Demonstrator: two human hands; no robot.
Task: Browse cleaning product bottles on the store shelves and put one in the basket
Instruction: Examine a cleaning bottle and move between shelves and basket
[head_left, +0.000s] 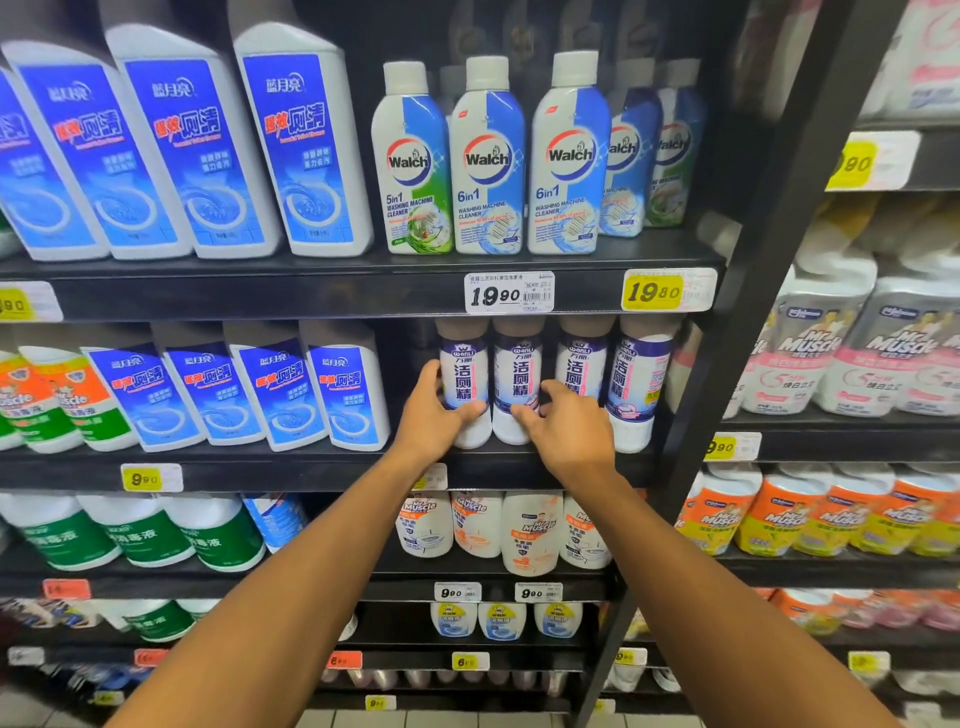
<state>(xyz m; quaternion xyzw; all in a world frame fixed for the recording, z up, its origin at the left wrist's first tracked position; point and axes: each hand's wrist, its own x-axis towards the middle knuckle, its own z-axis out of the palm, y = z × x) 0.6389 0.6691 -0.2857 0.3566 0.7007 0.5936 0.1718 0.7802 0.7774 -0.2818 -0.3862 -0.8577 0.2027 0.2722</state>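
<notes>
Black metal store shelving fills the view, stocked in tiers with cleaning products. At the left of the upper tier, tall white bottles with blue labels are ranged, and beside them white Walch washing machine cleaner bottles above a white 19.90 price tag. On the tier below, four white bottles with purple and white Wanli labels are lined up. The leftmost Wanli bottle is gripped by the left hand, fingers curled behind it and thumb across its front. The second Wanli bottle is touched by the right hand, whose fingers are bent against its lower front; whether it is truly gripped cannot be told. No bottle is seen lifted off the shelf.
</notes>
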